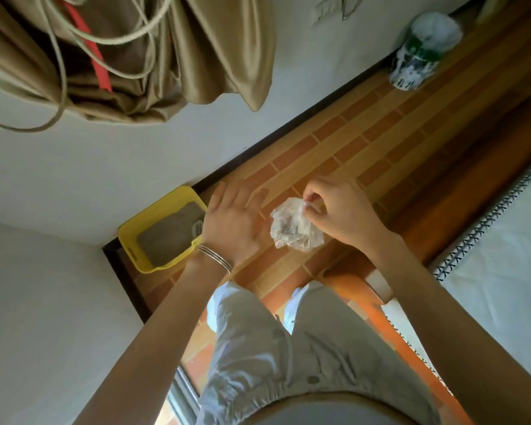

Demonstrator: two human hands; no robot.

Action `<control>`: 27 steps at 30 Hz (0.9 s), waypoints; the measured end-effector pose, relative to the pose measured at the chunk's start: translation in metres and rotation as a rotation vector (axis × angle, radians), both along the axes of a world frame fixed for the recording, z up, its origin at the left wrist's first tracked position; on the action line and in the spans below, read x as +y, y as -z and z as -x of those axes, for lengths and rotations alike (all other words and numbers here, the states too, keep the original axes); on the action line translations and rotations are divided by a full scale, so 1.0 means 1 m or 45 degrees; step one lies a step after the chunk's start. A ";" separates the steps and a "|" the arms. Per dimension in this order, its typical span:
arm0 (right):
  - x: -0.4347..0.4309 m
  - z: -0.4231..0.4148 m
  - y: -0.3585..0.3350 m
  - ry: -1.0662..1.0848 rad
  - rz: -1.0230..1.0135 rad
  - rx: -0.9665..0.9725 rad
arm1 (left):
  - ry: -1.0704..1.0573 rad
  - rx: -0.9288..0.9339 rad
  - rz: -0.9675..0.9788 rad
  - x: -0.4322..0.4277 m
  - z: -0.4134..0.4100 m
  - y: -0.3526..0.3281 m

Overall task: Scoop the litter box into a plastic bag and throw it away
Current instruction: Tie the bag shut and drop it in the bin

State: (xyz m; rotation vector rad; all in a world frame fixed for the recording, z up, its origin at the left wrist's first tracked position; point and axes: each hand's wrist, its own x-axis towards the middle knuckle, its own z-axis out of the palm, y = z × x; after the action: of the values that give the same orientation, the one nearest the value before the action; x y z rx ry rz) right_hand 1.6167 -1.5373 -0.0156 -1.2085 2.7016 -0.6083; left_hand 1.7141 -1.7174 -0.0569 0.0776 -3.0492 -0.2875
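Tiled floor (365, 139), right hand (344, 210) pinching plastic bag (295, 228), contents unclear

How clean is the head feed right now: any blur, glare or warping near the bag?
Head view: the plastic bag and right hand are fairly sharp; the left hand is slightly motion-blurred; the far can is soft; wide-angle distortion bends the wall edges.

Yellow litter box (163, 231) sits in wall corner, walls close on two sides; you reach it only from floor side. Your left hand (230, 222) overlaps its right rim. Plastic bag (295, 225), pinched by your right hand (341, 210), hangs just beside left hand, slim gap between. Tiled floor (365, 142) open ahead up to paint-spattered can (423, 50) at wall. Mattress edge (503, 240) bounds right side. Bunched curtain (129, 56) hangs well above box
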 end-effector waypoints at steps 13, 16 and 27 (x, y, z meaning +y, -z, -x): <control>0.132 0.082 -0.002 0.297 0.007 -0.014 | 0.276 -0.082 0.059 0.116 0.119 -0.014; 0.145 0.105 -0.003 0.357 -0.020 -0.022 | 0.355 -0.044 0.074 0.125 0.150 -0.017; 0.170 0.217 -0.009 0.613 -0.115 -0.054 | 0.518 -0.097 0.093 0.134 0.292 -0.012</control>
State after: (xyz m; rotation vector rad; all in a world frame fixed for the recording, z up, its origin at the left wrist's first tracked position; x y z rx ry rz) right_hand 1.3994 -1.3670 -0.0065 -0.5119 2.9547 -0.5422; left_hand 1.4223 -1.5835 -0.0451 -0.5521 -3.1217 -0.1989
